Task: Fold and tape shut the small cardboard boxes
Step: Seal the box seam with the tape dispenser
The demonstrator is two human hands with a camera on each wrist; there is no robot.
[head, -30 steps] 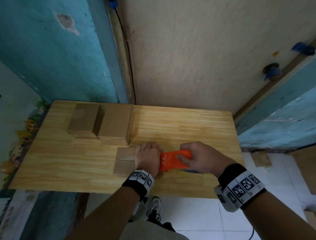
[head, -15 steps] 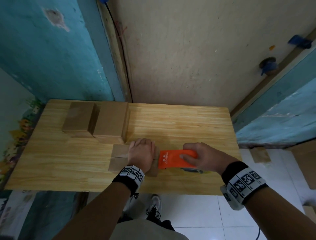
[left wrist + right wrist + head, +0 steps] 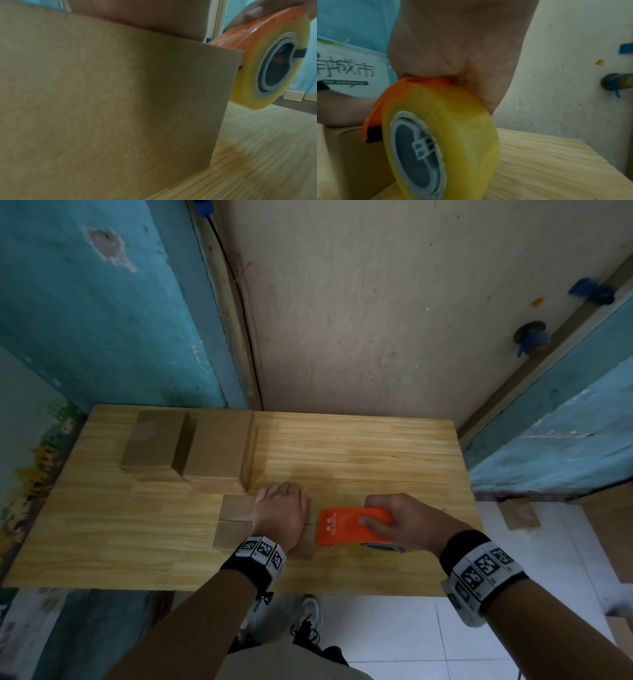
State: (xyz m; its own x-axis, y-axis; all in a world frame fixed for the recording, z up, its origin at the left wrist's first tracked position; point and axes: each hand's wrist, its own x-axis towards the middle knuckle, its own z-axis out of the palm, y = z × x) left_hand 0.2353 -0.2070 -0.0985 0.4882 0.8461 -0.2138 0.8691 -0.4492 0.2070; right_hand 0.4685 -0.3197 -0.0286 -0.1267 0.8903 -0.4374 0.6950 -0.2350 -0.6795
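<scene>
**Taping pass: dispenser now off the box's right end**

Landmark = wooden table (image 3: 359, 460).

- Table: pushed against the beige wall, teal wall to its left.
- Two closed cardboard boxes (image 3: 219, 446) sit side by side at the table's far-left corner, touching each other, nobody touching them.
- Small cardboard box (image 3: 234, 520) being worked sits near the table's front edge, about mid-width. Top flaps are folded down, centre seam visible running left-right.
- Left hand (image 3: 281, 513): palm down, flat on the box's right half, fingers straight and together, pointing at the far edge. It presses the flaps, not gripping. Left wrist view shows mostly the box's side wall with the palm on the top edge.
- Right hand (image 3: 400, 522): wrapped around the orange tape dispenser (image 3: 349, 525), thumb across its top face, fingers curled over the far side. Right wrist view confirms palm tight on the orange housing, yellowish tape roll (image 3: 440, 142) below, clear of the table.
- Dispenser's front sits just past the box's right end, level with the box top. Can't tell if tape is attached.

Delta vs 1.0 s ago: dispenser was butted against the left hand over the box; it has tracked right and there is now a gap. Left hand has stayed put.
</scene>
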